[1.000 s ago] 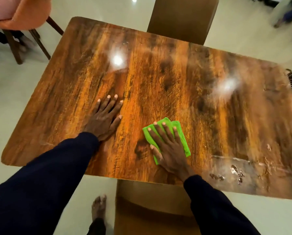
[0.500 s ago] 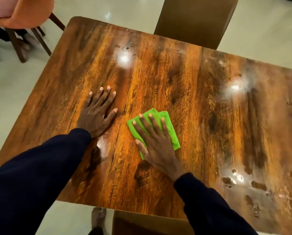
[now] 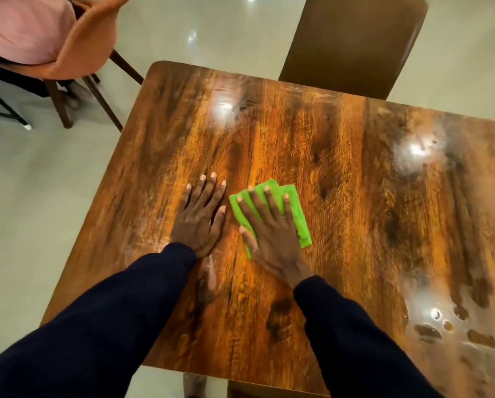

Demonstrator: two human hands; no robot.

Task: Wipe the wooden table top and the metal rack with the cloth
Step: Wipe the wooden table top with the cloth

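Observation:
The glossy wooden table top (image 3: 312,145) fills most of the view. A folded bright green cloth (image 3: 296,214) lies flat on it near the middle. My right hand (image 3: 272,228) presses down on the cloth with its fingers spread over it. My left hand (image 3: 201,216) rests flat on the bare wood just left of the cloth, palm down, fingers apart, holding nothing. Wet streaks and drops (image 3: 447,326) show on the table's near right part. No metal rack is in view.
A brown chair back (image 3: 352,44) stands at the table's far side. An orange chair (image 3: 76,53) with pink fabric on it stands at the far left on the pale tiled floor (image 3: 39,196). Another chair (image 3: 257,390) sits under the near edge.
My right hand has slid the cloth to the left across the wood, closer to my left hand. The camera has shifted, so the rack at the right edge has left the view.

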